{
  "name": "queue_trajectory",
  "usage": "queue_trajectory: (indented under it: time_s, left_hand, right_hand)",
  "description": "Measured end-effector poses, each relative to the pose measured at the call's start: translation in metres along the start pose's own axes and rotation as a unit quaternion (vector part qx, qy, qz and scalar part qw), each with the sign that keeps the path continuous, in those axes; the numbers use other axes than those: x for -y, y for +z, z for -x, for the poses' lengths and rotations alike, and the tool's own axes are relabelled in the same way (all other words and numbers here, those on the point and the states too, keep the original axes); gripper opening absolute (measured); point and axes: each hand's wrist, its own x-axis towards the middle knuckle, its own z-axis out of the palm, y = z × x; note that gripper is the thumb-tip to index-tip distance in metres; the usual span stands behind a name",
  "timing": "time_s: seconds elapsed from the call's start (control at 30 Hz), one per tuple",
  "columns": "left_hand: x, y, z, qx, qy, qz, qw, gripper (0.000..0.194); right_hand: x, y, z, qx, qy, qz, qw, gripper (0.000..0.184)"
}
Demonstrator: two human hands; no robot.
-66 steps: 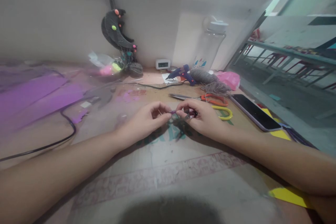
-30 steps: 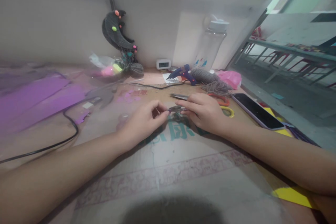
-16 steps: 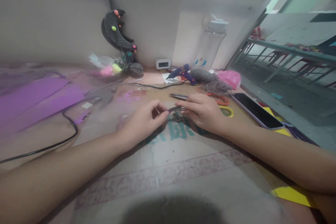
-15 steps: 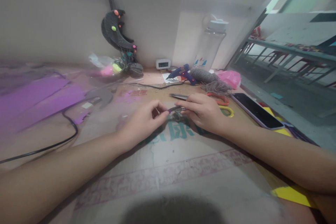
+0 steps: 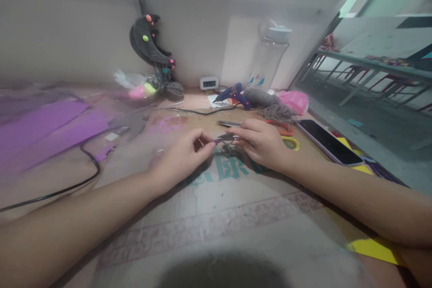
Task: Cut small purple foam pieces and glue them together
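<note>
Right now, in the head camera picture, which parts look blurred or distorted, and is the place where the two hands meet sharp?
Head view: the left side is smeared, the purple paper sheets soft; straight edges bow toward the frame's borders; a dark blur fills the bottom centre; the left hand and right hand are fairly sharp, but the small dark tool pinched between them is too small to identify.

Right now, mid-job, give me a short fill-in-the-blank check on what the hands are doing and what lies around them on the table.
1. The right hand holds small snips whose tips meet a tiny ____ piece pinched by the left hand.
2. The scissors behind the right hand have orange and ____ handles.
3. The phone lies screen-up to the ____ of the right hand.
4. The blue glue gun rests beside grey ____.

Missing words: purple; yellow; right; yarn
</note>
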Motion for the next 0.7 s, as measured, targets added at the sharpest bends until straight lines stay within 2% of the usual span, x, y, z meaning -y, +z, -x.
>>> queue_trajectory:
  time_s: [0.33, 0.7]
  left_hand:
    - [0.0022, 0.0001, 0.0001, -0.016, 0.006, -0.025, 1.0, 0.012]
    - [-0.0002, -0.0007, 0.0003, -0.008, 0.003, -0.028, 1.0, 0.012]
  right_hand:
    - [-0.0038, 0.0024, 0.0019, -0.008, -0.024, 0.029, 0.999, 0.023]
    - [-0.0031, 0.0034, 0.0014, -0.011, -0.028, 0.031, 0.999, 0.022]
